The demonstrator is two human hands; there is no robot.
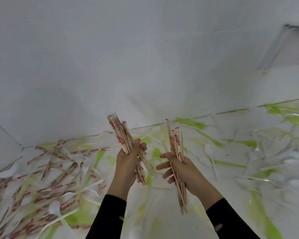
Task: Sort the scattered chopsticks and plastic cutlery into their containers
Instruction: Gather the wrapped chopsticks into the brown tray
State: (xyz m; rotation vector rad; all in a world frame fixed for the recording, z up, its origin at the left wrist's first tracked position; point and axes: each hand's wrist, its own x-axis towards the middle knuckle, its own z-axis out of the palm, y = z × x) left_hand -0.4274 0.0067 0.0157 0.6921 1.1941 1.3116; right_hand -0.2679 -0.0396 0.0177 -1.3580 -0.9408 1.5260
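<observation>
At centre frame, the left hand grips a bundle of red-printed wrapped wooden chopsticks. The right hand clasps a second, looser chopstick bundle. It is best to merge both, square their ends and tighten the grip before carrying. Loose wrapped chopsticks and white plastic forks lie scattered at lower left.

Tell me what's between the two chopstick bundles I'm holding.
Head view: only the green-streaked surface shows between the left bundle and right bundle, plus fingertips of the right hand.
</observation>
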